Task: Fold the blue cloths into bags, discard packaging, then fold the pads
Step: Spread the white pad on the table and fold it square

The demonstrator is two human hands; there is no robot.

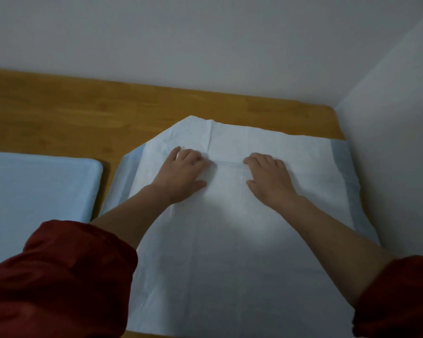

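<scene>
White pad (230, 240) x1 under L hand (181, 175) & R hand (269, 178), both flat, pressing; blue stack (34, 186) x1 left of L hand.

This is a plain indoor room, most like a home or a small care room; which of the two cannot be told. A wooden table (83, 113) with jointed warm-toned boards fills the view. Behind the table rises a white wall (181, 40), and at the table's right edge a second wall (396, 118) meets it in a corner. On the table lie a white, blue-edged pad (230, 240) and a blue stack (34, 186).
</scene>
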